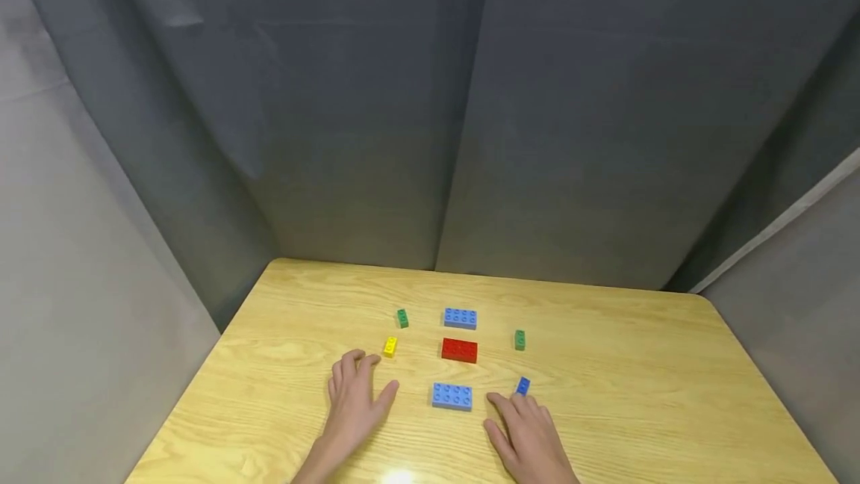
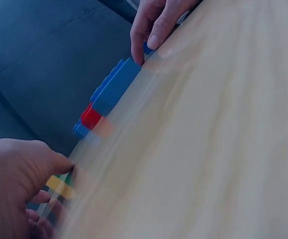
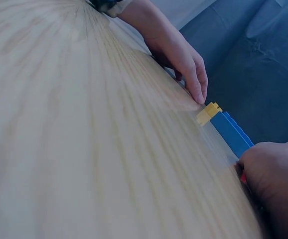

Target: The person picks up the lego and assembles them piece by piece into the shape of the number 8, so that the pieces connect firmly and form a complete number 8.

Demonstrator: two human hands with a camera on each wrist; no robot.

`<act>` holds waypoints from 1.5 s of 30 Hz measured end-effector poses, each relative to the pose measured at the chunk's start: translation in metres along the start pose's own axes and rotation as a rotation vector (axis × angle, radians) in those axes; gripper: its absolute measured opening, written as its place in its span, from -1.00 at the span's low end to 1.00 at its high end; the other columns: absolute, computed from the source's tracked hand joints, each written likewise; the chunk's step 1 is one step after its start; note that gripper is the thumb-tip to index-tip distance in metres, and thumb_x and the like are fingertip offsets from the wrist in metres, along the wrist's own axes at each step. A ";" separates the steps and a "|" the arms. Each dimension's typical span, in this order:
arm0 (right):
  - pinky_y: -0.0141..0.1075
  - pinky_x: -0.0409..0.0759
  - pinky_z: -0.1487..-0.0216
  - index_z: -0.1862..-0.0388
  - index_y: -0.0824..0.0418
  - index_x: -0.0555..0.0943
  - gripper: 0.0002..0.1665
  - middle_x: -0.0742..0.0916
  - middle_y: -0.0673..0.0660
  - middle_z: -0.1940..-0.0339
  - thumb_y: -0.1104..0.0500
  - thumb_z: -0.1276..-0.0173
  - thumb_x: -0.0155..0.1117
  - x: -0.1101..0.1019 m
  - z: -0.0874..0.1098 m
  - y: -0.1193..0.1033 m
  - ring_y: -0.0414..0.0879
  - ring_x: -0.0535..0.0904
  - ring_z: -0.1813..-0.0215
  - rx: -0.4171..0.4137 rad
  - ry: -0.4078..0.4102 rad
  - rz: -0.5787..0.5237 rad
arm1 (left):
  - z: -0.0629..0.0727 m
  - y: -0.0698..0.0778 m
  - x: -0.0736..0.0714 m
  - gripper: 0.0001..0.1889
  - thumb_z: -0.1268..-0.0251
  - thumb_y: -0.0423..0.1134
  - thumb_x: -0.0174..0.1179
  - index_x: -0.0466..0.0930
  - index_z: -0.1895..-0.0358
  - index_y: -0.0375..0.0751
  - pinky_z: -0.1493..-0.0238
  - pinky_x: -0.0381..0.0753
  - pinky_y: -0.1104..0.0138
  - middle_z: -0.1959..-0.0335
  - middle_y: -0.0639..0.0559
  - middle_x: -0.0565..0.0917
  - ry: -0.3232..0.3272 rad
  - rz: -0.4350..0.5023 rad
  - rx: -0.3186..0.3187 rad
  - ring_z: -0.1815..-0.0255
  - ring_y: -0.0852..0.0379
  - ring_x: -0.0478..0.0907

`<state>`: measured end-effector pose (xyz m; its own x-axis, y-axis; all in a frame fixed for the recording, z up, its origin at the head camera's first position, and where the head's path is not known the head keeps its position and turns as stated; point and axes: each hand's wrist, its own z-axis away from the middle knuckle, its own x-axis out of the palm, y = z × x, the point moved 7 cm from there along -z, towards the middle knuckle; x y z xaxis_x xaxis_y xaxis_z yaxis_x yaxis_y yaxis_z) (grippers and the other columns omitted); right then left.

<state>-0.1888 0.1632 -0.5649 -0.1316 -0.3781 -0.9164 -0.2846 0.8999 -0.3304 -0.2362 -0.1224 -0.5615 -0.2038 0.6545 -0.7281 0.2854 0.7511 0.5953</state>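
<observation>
In the head view my left hand (image 1: 354, 403) rests low over the table, fingers loosely spread and nothing in its grasp. Just beyond its fingertips lies a small yellow brick (image 1: 390, 347). My right hand (image 1: 531, 441) is at a small blue brick (image 1: 523, 385), whose near end the fingers hide; whether they touch it is unclear. Its thumb stands apart from the brick. Between the hands lies a large blue brick (image 1: 452, 397), studs up. Behind it come a large red brick (image 1: 460, 350) and another large blue brick (image 1: 460, 318).
A small green brick (image 1: 402, 318) lies behind the yellow one, and a second green brick (image 1: 520, 340) sits right of the red one. The wooden table (image 1: 638, 379) meets grey curtains (image 1: 363, 133) at its back and sides.
</observation>
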 end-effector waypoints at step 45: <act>-0.26 0.32 0.17 -0.30 0.07 0.59 -0.31 0.68 -0.13 0.09 -0.40 -0.55 0.05 0.026 -0.038 -0.020 -0.23 0.43 0.16 -0.074 -0.117 -0.069 | -0.040 -0.012 0.018 -0.33 -0.15 -0.10 0.56 0.59 -0.32 -0.23 0.09 0.19 0.23 0.34 0.23 0.53 0.075 0.089 -0.001 0.23 0.23 0.33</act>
<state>-0.2223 0.1269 -0.5733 0.0014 -0.4065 -0.9137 -0.3592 0.8525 -0.3798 -0.2812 -0.1158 -0.5682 -0.2472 0.7234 -0.6447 0.3042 0.6896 0.6572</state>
